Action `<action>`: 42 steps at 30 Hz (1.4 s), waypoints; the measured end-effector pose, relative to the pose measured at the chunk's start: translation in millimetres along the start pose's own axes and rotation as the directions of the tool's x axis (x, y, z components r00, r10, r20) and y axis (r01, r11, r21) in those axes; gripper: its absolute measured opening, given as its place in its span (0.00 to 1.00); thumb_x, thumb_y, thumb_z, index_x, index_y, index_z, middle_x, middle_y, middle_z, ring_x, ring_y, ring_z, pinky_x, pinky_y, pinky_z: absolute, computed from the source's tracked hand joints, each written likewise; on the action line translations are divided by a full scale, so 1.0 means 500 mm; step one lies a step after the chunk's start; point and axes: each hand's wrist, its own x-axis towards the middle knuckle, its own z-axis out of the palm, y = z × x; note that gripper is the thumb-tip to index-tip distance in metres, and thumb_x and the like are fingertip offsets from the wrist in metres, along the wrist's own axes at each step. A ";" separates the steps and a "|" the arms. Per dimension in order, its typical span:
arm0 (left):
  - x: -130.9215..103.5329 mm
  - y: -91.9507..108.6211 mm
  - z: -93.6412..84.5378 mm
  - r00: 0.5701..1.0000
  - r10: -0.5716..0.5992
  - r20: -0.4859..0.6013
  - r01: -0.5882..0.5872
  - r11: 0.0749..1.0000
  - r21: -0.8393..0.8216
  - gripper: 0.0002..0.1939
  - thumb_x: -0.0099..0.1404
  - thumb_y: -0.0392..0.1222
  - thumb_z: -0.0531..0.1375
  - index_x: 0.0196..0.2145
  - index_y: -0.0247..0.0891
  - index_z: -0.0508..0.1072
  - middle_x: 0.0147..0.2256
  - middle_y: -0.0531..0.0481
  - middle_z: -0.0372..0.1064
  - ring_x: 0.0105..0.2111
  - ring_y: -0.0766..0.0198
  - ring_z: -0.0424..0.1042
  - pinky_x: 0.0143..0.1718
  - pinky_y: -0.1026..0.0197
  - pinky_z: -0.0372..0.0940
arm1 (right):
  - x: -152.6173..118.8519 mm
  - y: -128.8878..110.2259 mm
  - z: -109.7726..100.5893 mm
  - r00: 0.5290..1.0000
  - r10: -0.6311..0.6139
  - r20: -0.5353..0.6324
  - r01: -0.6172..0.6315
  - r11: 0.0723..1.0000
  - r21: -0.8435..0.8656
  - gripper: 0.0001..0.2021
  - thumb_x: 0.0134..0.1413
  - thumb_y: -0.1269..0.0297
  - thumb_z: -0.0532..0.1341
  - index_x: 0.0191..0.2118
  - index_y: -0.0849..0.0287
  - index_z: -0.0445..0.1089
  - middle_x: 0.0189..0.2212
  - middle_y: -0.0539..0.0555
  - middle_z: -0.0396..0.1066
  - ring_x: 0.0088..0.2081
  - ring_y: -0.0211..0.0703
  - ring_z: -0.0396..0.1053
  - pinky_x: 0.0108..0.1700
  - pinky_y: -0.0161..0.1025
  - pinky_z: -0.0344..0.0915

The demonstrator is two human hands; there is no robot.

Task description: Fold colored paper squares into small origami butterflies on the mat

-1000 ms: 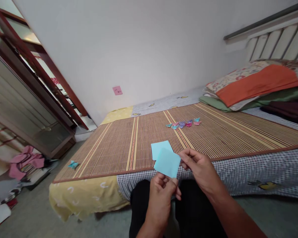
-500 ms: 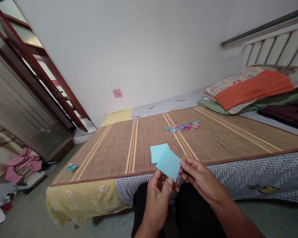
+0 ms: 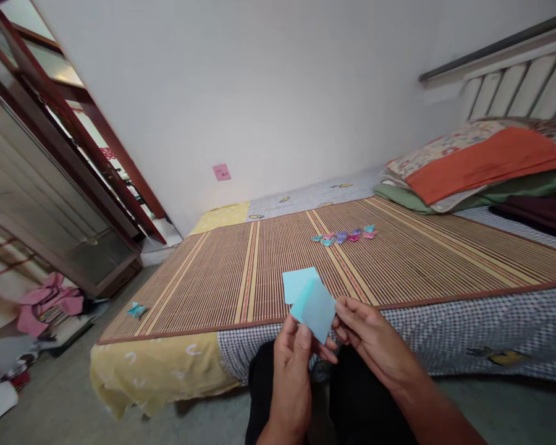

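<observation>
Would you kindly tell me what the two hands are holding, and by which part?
A light-blue sheet of paper: the right hand pinches its right corner, and the left hand holds its lower-left edge.

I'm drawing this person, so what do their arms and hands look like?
The left hand and right hand are both bare, with no gloves. Each has a thumb and slim fingers, some partly hidden. The left forearm and right forearm show no sleeves, watch or bracelet where they're in view.
</observation>
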 end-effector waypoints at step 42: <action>0.024 0.039 -0.015 0.973 -0.230 -0.019 0.214 0.933 -0.289 0.15 0.60 0.46 0.71 0.38 0.31 0.80 0.38 0.38 0.81 0.35 0.56 0.80 0.37 0.59 0.73 | -0.064 -0.070 0.019 0.659 -0.413 0.628 0.662 -0.077 -0.745 0.11 0.64 0.78 0.58 0.44 0.58 0.74 0.44 0.56 0.77 0.51 0.53 0.68 0.54 0.50 0.63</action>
